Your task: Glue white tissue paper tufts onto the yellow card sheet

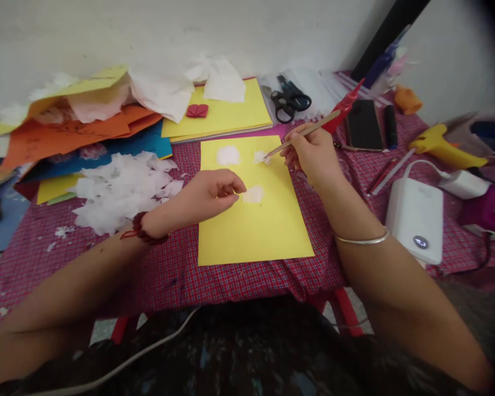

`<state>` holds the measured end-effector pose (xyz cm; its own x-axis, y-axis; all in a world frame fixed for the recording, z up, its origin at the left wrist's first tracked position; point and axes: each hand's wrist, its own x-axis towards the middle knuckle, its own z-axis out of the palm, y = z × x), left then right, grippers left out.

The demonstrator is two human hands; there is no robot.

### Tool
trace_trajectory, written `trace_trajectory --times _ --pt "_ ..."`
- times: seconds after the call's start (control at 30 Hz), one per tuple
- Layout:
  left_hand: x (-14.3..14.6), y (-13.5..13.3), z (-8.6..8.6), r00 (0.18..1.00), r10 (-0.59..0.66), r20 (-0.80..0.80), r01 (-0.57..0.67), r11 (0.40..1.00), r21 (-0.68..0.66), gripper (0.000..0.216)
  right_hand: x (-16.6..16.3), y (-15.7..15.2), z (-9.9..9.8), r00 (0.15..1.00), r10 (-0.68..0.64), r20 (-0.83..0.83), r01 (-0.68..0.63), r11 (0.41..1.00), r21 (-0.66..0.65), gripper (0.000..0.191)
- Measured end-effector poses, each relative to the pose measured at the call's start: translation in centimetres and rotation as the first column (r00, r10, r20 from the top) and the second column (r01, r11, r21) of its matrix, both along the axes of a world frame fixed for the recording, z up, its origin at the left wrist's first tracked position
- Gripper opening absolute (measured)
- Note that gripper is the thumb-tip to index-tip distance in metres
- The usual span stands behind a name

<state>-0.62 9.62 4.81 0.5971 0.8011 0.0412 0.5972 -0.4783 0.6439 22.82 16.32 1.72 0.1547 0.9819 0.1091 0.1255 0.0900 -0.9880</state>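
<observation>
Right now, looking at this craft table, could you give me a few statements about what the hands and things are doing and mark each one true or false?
1. The right hand holds a thin brush whose tip meets a white paper bit on the yellow sheet. True.
2. The left hand grips the scissors. False: the scissors lie untouched at the back of the table; the left hand rests on the yellow sheet beside a white tissue piece.
3. A pile of white tissue scraps lies left of the yellow sheet. True.
4. The yellow glue gun sits on the yellow sheet. False: the glue gun lies far to the right on the checked cloth.
</observation>
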Motion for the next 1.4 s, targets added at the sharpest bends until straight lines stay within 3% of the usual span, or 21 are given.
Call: trace_trajectory --times 0.07,0.2,0.33,0.5,0.73,0.93,1.07,1.13,1.2,1.3,1.4 --pt "0.2 0.5 -0.7 0.993 -0.010 -0.117 0.024 0.992 0.122 0.015 -0.1 -0.1 0.1 1.000 0.002 0.001 -0.002 1.000 -0.011 0.020" --pt "1.1 1.4 -2.0 0.947 -0.104 -0.304 0.199 0.933 0.299 0.021 0.0 0.0 0.1 1.000 -0.014 -0.002 0.014 1.000 -0.013 0.021" --pt "2.1 2.3 -2.7 0.919 -0.205 -0.336 0.321 0.885 0.338 0.023 0.2 0.1 -0.1 1.000 -0.020 -0.014 0.020 1.000 0.006 0.020" --pt "2.9 3.1 -3.0 0.895 -0.262 -0.360 0.379 0.873 0.306 0.016 0.3 0.0 0.0 0.999 -0.016 -0.029 0.016 1.000 0.019 0.022" --pt "3.0 2.5 -2.4 0.905 -0.231 -0.357 0.336 0.903 0.269 0.016 0.4 0.0 0.4 1.000 -0.012 0.010 0.012 1.000 -0.027 0.021" --pt "4.2 1.2 -2.9 0.917 -0.066 -0.394 0.207 0.922 0.328 0.030 0.5 0.3 -0.4 1.000 -0.006 -0.006 0.006 1.000 0.029 0.018" --pt "5.3 0.9 -3.4 0.945 0.037 -0.324 0.082 0.934 0.347 0.020 0.5 0.3 -0.5 1.000 -0.006 -0.008 0.007 0.999 0.031 0.016" --pt "5.3 1.4 -3.2 0.981 0.074 -0.182 -0.028 0.969 0.244 0.014 0.6 0.3 -0.4 1.000 -0.003 -0.006 0.003 0.999 0.037 0.016" --pt "4.8 2.3 -2.6 0.989 0.147 0.021 -0.148 0.989 0.026 0.013 0.7 0.4 -0.5 1.000 0.006 -0.012 -0.006 0.999 0.046 0.016" --pt "3.6 3.4 -1.3 0.929 0.257 0.267 -0.171 0.936 -0.309 0.014 1.0 0.6 -0.7 1.000 0.014 -0.022 -0.013 0.998 0.063 0.016" --pt "3.0 3.8 -0.4 0.881 0.312 0.356 -0.093 0.851 -0.516 0.013 1.1 0.7 -0.8 1.000 0.021 -0.024 -0.019 0.998 0.057 0.015"
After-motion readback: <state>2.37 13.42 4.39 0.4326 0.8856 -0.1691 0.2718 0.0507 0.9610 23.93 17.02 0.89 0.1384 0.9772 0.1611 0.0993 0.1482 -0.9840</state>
